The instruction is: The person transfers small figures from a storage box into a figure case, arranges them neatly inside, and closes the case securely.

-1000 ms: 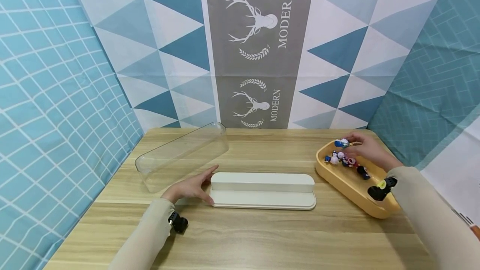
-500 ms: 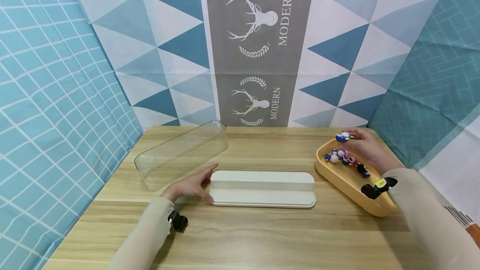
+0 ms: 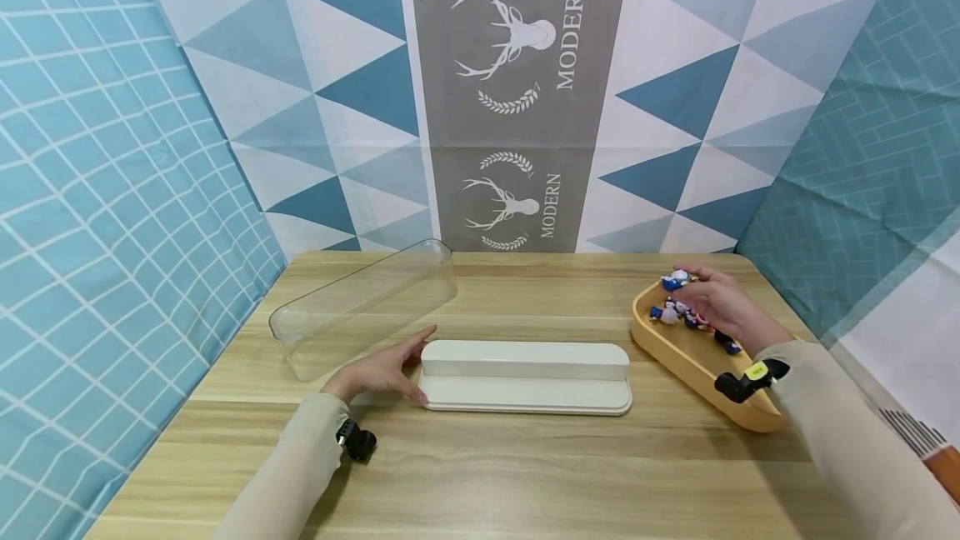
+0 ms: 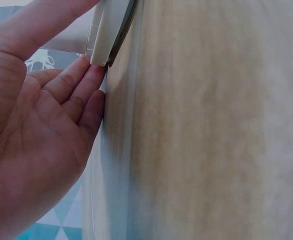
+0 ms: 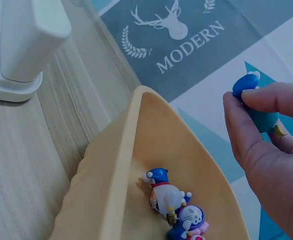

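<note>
At the left end of the white two-step display base (image 3: 525,395), my left hand (image 3: 381,373) rests with thumb and fingers spread around the corner. In the left wrist view its extended fingers touch the base's edge. My right hand (image 3: 723,307) pinches a small blue-and-white cartoon figurine (image 3: 674,281) between thumb and fingers, above the far end of the orange tray (image 3: 678,365). The right wrist view shows the figurine's blue head (image 5: 245,83) above the thumb; fingers cover part of its body. Several more figurines (image 5: 167,197) lie in a loose cluster inside the tray.
A transparent box-shaped cover (image 3: 363,307) lies slanted on the wooden table (image 3: 525,473) at the back left. Patterned cloth (image 3: 510,107) hangs behind the table, and blue checked cloth (image 3: 112,190) borders its left side.
My right hand lifts the figurine slightly off the tray area, then shifts a little left, and the figurine turns in the fingers. My left hand keeps its place at the base.
</note>
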The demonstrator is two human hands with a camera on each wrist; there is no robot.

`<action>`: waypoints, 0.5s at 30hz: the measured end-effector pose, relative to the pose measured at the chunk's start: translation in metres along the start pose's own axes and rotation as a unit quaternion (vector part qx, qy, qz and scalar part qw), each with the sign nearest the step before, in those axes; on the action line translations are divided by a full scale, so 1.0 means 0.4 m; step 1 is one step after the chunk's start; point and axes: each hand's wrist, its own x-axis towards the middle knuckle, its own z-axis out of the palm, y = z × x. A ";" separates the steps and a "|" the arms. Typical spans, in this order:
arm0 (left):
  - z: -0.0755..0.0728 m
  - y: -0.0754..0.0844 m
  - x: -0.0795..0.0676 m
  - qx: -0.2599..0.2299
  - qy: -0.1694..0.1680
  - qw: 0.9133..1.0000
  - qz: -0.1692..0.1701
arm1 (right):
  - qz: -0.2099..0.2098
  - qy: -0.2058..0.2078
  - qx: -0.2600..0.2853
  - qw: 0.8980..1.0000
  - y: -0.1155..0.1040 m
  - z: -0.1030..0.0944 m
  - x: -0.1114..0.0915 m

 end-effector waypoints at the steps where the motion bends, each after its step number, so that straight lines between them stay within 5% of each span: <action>1: -0.001 0.000 0.000 0.001 0.000 1.000 0.001 | 0.004 -0.002 -0.003 1.000 -0.001 0.001 0.000; 15: -0.007 -0.002 -0.002 -0.026 -0.003 1.000 0.008 | 0.026 -0.053 -0.061 0.996 -0.006 0.037 0.000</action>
